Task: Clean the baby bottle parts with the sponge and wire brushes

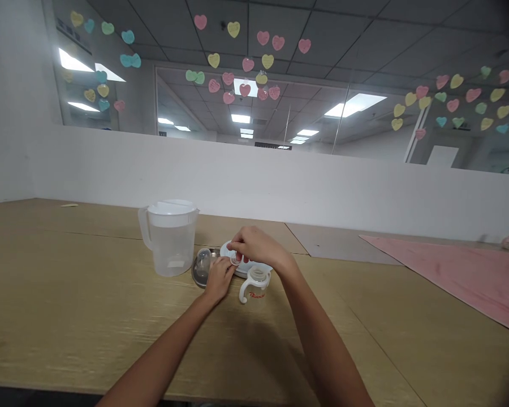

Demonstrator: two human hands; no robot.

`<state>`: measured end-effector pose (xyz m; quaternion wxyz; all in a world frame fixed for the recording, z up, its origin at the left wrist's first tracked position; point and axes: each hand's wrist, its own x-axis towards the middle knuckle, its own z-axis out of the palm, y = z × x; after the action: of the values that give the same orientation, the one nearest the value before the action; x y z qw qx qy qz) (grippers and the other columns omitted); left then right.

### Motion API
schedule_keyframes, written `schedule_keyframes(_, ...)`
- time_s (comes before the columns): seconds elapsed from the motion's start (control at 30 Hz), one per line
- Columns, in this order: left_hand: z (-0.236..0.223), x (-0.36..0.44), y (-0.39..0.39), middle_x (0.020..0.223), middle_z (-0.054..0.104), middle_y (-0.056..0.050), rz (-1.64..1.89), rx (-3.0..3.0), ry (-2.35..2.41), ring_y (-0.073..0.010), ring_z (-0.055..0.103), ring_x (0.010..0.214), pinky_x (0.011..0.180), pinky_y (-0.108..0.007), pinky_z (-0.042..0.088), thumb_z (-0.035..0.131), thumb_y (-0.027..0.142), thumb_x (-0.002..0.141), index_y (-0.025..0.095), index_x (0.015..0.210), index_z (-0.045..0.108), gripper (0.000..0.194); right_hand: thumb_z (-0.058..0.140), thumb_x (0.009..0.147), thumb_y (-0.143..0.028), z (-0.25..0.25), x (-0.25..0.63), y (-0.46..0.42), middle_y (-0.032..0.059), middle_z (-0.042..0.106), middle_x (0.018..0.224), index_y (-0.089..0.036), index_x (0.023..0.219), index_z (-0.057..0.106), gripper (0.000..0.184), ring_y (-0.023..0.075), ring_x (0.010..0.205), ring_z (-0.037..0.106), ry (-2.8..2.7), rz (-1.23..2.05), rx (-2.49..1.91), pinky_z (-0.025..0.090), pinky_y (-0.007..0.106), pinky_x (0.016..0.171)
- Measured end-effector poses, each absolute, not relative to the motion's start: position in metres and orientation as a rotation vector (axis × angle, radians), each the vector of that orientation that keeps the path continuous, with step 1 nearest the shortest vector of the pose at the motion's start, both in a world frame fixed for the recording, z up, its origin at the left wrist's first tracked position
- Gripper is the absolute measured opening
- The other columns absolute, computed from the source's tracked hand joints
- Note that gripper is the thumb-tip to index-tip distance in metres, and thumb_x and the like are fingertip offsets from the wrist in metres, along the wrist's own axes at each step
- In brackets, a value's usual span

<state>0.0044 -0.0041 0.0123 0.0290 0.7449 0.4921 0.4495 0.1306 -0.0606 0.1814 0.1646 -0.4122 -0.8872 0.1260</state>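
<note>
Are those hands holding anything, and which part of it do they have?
Yes, a small translucent ring-shaped piece, held at its rim. The right hand pinches it from above, and the left hand seems to steady it from below.

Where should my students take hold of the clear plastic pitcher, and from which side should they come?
Grip the handle of the clear plastic pitcher, coming from the left of the view. The handle stands out on that side with nothing crowding it, while the pitcher's right side sits close to a clear dome.
</note>
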Motion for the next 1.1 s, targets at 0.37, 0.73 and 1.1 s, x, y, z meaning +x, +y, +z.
schedule_keyframes(0.37, 0.01, 0.005, -0.002, 0.088, 0.066, -0.004, 1.442, 2.242, 1.476, -0.0196, 0.054, 0.089, 0.082, -0.034, 0.039, 0.04, 0.031, 0.086, 0.019, 0.08, 0.065, 0.028, 0.047, 0.08, -0.031, 0.175, 0.126, -0.051, 0.0042, 0.062, 0.057, -0.013, 0.055, 0.059, 0.033, 0.0069, 0.044, 0.048, -2.567, 0.4, -1.226, 0.033, 0.02, 0.048)
schedule_keyframes(0.73, 0.014, 0.004, -0.007, 0.087, 0.066, -0.005, 1.442, 2.237, 1.404, -0.0198, 0.054, 0.09, 0.084, -0.034, 0.037, 0.039, 0.032, 0.086, 0.019, 0.082, 0.064, 0.028, 0.045, 0.078, -0.027, 0.157, 0.129, -0.025, 0.0056, 0.064, 0.061, -0.011, 0.058, 0.059, 0.029, 0.0064, 0.04, 0.048, -2.602, 0.513, -1.23, 0.038, 0.018, 0.041)
schedule_keyframes(1.1, 0.017, 0.004, -0.009, 0.086, 0.066, -0.006, 1.46, 2.231, 1.368, -0.0207, 0.055, 0.087, 0.08, -0.034, 0.039, 0.037, 0.028, 0.084, 0.018, 0.076, 0.063, 0.029, 0.047, 0.073, -0.022, 0.15, 0.126, -0.017, 0.0059, 0.065, 0.064, -0.011, 0.062, 0.061, 0.021, 0.007, 0.042, 0.051, -2.662, 0.571, -1.305, 0.04, 0.017, 0.042)
